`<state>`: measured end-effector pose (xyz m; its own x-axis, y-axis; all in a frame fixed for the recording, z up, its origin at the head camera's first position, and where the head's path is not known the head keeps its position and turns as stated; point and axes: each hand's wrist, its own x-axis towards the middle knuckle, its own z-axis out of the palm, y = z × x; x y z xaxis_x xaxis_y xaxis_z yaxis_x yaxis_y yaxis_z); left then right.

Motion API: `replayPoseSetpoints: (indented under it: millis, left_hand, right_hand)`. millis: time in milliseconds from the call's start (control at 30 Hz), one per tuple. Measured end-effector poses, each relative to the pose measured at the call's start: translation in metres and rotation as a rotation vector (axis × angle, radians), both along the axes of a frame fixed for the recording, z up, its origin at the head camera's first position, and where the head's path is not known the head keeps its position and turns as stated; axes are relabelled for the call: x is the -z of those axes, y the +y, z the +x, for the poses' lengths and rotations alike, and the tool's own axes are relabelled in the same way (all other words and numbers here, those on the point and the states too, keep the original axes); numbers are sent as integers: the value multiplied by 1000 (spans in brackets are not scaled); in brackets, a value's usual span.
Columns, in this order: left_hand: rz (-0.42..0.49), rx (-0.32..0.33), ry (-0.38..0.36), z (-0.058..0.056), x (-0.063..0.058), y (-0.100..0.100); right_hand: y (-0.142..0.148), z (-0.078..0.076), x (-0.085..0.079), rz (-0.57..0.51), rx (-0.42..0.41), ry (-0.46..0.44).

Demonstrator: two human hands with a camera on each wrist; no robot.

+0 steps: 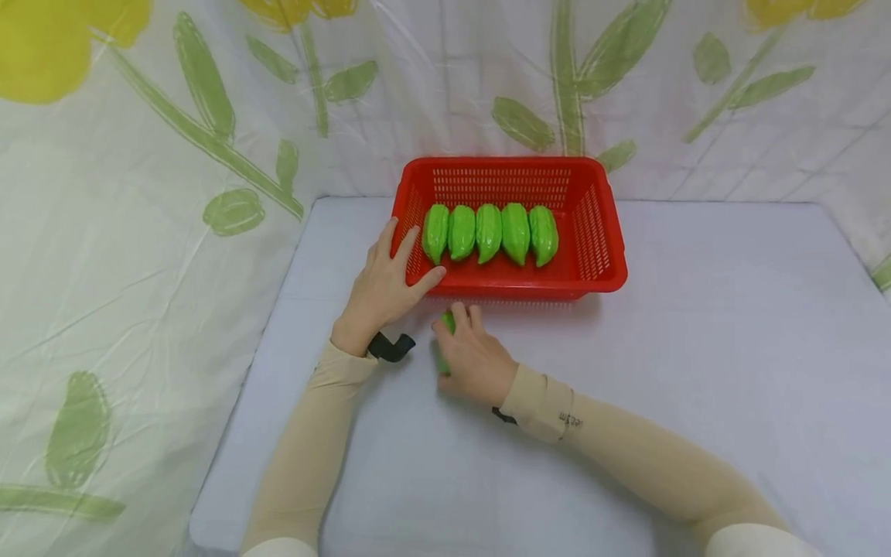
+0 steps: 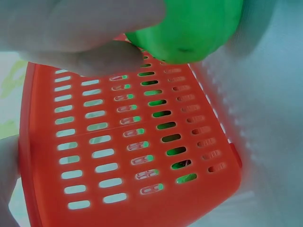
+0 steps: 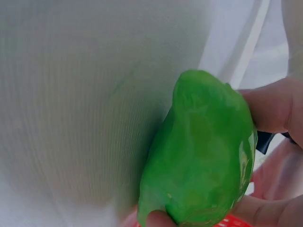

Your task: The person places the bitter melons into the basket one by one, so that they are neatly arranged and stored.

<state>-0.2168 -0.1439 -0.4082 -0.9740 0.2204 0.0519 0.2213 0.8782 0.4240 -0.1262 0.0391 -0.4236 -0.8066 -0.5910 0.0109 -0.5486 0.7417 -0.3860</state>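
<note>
My right hand [image 1: 476, 360] grips a glossy green fruit [image 3: 201, 151] with ridged sides and a curved tip, low over the table in front of a red basket [image 1: 515, 294]. Its thumb and fingers [image 3: 270, 106] press on the fruit from opposite sides. My left hand [image 1: 383, 290] rests spread on the basket's front left corner, fingers along the left rim and thumb over the front rim. Inside the basket, several matching green fruits [image 1: 489, 232] lie side by side in a row, tips toward me. In the left wrist view, the held fruit [image 2: 189, 28] hangs beside the basket's slotted wall [image 2: 113, 156].
The basket stands near the back edge of a table with a pale cover [image 1: 731, 333]. Behind and to the left hangs a white curtain [image 1: 431, 100] with yellow flowers and green leaves. Bare basket floor shows right of the row.
</note>
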Motion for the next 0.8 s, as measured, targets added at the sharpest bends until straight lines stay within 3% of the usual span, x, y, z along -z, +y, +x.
replayPoseSetpoints:
  millis: [400, 500, 600, 800]
  left_hand:
    - [15, -4, -9, 0, 1, -2]
    - [17, -7, -9, 0, 1, -1]
    - [22, -6, -7, 0, 1, -1]
    - [28, -7, -2, -1, 1, -1]
  right_hand:
    - [-1, -4, -4, 73, -14, -17]
    - [2, -2, -7, 104, -2, 14]
    - [8, 2, -11, 132, 5, 106]
    - [25, 16, -22, 185, 26, 384]
